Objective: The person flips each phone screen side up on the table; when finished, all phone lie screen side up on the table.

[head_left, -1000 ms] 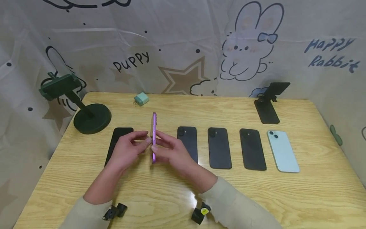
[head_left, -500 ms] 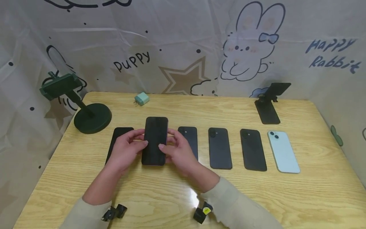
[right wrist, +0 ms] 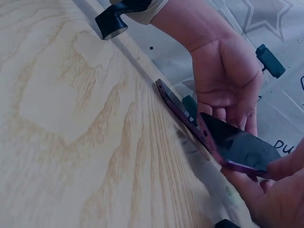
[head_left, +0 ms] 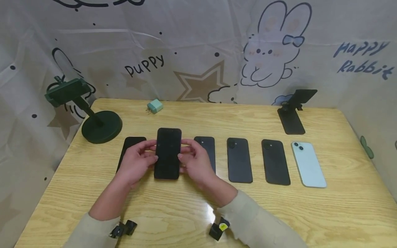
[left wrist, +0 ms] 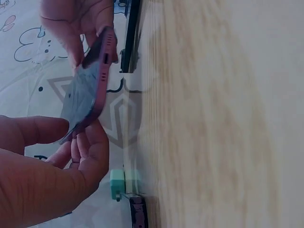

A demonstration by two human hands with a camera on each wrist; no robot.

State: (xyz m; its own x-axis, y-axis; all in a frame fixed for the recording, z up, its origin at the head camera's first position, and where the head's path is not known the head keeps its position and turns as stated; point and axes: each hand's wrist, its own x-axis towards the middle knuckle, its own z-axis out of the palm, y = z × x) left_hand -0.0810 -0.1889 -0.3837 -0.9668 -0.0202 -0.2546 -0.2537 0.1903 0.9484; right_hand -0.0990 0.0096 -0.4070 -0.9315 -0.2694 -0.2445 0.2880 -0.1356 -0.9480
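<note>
A phone with a purple frame [head_left: 168, 153] is held screen up between both hands, its dark screen facing the head camera. The left hand [head_left: 138, 162] grips its left edge, thumb at the front and fingers behind. On the right edge, the right hand [head_left: 196, 162] pinches it the same way. In the left wrist view the phone [left wrist: 90, 85] hangs tilted above the table, its port end visible. The right wrist view shows the phone [right wrist: 237, 145] with both hands round it. Under the left hand lies another black phone [head_left: 131, 142], partly covered.
To the right lie dark phones [head_left: 207, 148], [head_left: 240, 162], [head_left: 275, 163] and a pale blue phone [head_left: 308, 165]. A green stand [head_left: 101, 126] is at the back left, a black stand [head_left: 291, 120] at the back right, and a mint charger [head_left: 155, 106] near the back edge.
The held phone has turned from edge-on to showing its screen. Both hands have kept hold of it, and the right thumb has shifted to its right edge.
</note>
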